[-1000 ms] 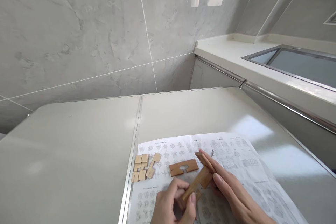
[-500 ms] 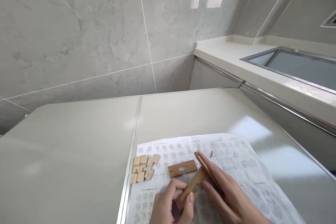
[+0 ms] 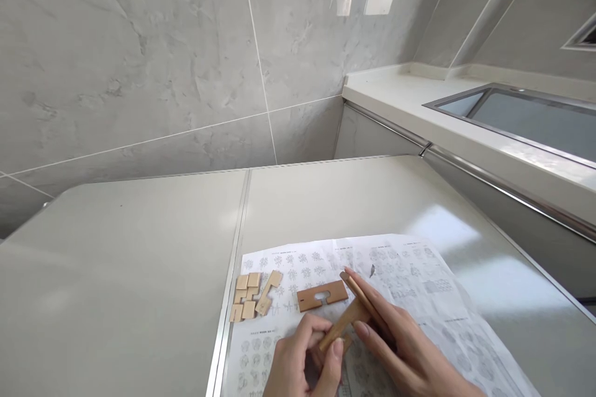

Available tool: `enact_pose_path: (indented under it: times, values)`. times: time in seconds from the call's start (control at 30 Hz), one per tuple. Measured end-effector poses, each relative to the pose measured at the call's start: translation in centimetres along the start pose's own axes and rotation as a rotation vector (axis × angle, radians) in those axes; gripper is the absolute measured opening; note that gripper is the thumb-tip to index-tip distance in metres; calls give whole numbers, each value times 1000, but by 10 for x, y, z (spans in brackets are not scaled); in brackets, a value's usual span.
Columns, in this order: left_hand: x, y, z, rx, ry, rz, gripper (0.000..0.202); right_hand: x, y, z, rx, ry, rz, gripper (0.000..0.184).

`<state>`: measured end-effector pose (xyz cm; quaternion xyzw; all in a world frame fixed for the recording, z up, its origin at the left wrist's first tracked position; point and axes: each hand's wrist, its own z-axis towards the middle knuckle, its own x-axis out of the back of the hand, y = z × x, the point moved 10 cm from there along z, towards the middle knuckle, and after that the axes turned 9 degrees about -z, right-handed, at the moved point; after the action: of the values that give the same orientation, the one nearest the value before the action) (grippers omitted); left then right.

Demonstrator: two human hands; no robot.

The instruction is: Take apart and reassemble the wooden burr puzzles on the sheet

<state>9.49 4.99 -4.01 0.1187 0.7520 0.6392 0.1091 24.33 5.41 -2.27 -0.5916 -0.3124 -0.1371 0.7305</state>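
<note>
Low in the head view, my left hand (image 3: pixel 300 360) pinches the near end of a light wooden puzzle piece (image 3: pixel 343 322) between thumb and fingers. My right hand (image 3: pixel 400 341) closes on a second wooden piece (image 3: pixel 356 288), a narrow bar seen edge-on, which meets the far end of the first at an angle. Whether the two interlock is hidden by my fingers. Just beyond my hands, a darker brown flat wooden piece (image 3: pixel 307 299) with a cut-out slot lies on the printed sheet (image 3: pixel 326 257). Several pale notched wooden pieces (image 3: pixel 249 310) lie at the sheet's left edge.
The sheet, with rows of small printed diagrams, lies on a glossy pale table (image 3: pixel 139 273). A metal seam (image 3: pixel 230 285) runs along the table left of the sheet. A white counter (image 3: pixel 395 84) with an inset sink (image 3: pixel 521 118) stands right, and a grey tiled wall (image 3: pixel 162 43) behind.
My right thumb and fingers have shifted slightly around the joined wooden pieces, whose angle has changed a little. The pieces lying on the sheet have not been moved.
</note>
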Motion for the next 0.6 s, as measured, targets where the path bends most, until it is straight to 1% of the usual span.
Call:
enact_pose_path:
  times: [0.2,0.47,0.6]
  values:
    - [1,2,0,-18,-6,1,37,0,-3,0,18,-4,-15,67]
    - [-1,2,-1,9,-17,-1,38,-3,0,-1,-4,-1,22,63]
    - [-2,1,0,29,-25,-21,39,-4,0,0,-24,-24,28,62]
